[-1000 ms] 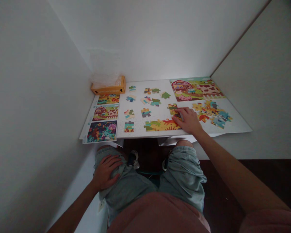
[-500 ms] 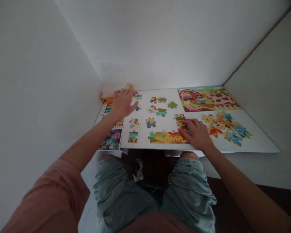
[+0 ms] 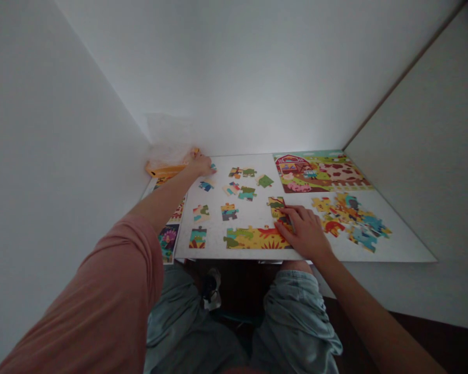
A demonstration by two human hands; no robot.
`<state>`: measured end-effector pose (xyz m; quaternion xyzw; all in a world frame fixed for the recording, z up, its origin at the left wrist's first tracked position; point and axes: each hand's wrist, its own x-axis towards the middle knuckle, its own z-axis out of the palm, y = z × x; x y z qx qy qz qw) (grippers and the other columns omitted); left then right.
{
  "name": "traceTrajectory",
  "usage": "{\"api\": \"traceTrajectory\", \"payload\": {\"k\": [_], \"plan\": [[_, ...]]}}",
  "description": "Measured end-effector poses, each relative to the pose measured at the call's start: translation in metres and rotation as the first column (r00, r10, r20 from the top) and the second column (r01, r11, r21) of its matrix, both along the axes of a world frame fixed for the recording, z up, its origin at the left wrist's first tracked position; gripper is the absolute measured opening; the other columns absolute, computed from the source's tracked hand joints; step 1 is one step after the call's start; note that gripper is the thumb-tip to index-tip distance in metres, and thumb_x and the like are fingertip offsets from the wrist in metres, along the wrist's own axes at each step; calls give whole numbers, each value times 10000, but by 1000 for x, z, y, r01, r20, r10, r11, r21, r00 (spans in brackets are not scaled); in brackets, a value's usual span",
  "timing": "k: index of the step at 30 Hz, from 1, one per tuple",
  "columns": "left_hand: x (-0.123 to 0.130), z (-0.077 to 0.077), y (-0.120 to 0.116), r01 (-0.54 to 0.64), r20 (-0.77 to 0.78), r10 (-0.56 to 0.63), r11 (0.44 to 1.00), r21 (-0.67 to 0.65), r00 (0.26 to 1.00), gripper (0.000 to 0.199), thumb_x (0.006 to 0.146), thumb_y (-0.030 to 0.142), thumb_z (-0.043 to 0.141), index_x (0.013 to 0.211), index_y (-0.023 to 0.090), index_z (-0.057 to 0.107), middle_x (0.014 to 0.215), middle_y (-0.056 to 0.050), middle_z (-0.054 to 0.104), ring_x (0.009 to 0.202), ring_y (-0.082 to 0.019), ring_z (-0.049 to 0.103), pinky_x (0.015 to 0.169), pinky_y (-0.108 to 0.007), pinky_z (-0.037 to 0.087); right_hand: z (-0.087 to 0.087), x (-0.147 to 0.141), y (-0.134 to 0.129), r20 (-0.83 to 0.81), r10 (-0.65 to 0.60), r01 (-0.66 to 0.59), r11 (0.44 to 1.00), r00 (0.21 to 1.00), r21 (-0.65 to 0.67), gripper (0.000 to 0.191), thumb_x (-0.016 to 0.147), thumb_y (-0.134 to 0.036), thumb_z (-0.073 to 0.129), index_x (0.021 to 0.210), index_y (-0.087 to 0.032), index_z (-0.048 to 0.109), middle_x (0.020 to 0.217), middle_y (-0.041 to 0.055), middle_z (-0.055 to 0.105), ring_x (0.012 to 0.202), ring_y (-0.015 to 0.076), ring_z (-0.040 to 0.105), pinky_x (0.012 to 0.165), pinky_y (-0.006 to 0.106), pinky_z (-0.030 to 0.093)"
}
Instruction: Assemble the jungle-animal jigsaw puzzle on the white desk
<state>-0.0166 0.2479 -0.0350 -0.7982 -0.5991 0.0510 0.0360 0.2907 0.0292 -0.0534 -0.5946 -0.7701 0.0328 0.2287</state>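
Seated at a white board, a person in pale denim shorts (image 3: 292, 327) and a salmon-pink T-shirt sleeve (image 3: 101, 291) works a jigsaw. The right hand (image 3: 302, 232) lies open, not clenched, its fingers pressed onto a yellow-and-green jigsaw piece (image 3: 277, 206) beside a joined yellow strip of pieces (image 3: 253, 238). At 11 o'clock, the outstretched left hand (image 3: 200, 165) meets the corner of an orange cardboard box (image 3: 166, 170), topped by a crumpled clear plastic bag (image 3: 169, 154); whether it grasps anything cannot be told. Printed picture cards (image 3: 167, 238) sit under the left forearm at 9 o'clock. Loose colourful pieces (image 3: 234, 195) are scattered at 12 o'clock, and a heap of pieces (image 3: 351, 221) lies at 3 o'clock. Beyond, at 1 o'clock, is a red-barn farm picture (image 3: 320, 172), against white walls (image 3: 257, 78).
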Motion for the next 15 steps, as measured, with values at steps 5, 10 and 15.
{"api": "traceTrajectory", "payload": {"k": [5,10,15], "plan": [[10,-1,-5,-22,113,19,999,28,993,563,575,458,546,963,74,406,944,-103,464,913,-209,333,804,-404,147,-3,0,-1,-11,-14,14,1000,1000,12,303,722,-344,362,1022,-329,404,1048,0,425,933,252,391,769,435,303],[23,12,-23,43,339,-62,997,63,939,443,613,319,556,982,140,387,982,-72,436,858,-154,401,726,-275,300,-1,0,-3,25,-15,14,1000,1000,10,306,731,-365,341,1031,-333,388,1057,-3,412,927,245,389,771,422,299],[12,43,-90,47,794,-110,994,102,598,338,714,267,436,1036,215,344,902,-32,476,657,-97,476,554,-231,380,1,-2,-5,75,-2,0,1000,997,23,306,732,-375,329,1031,-338,382,1050,3,416,908,242,397,755,405,308]]}}
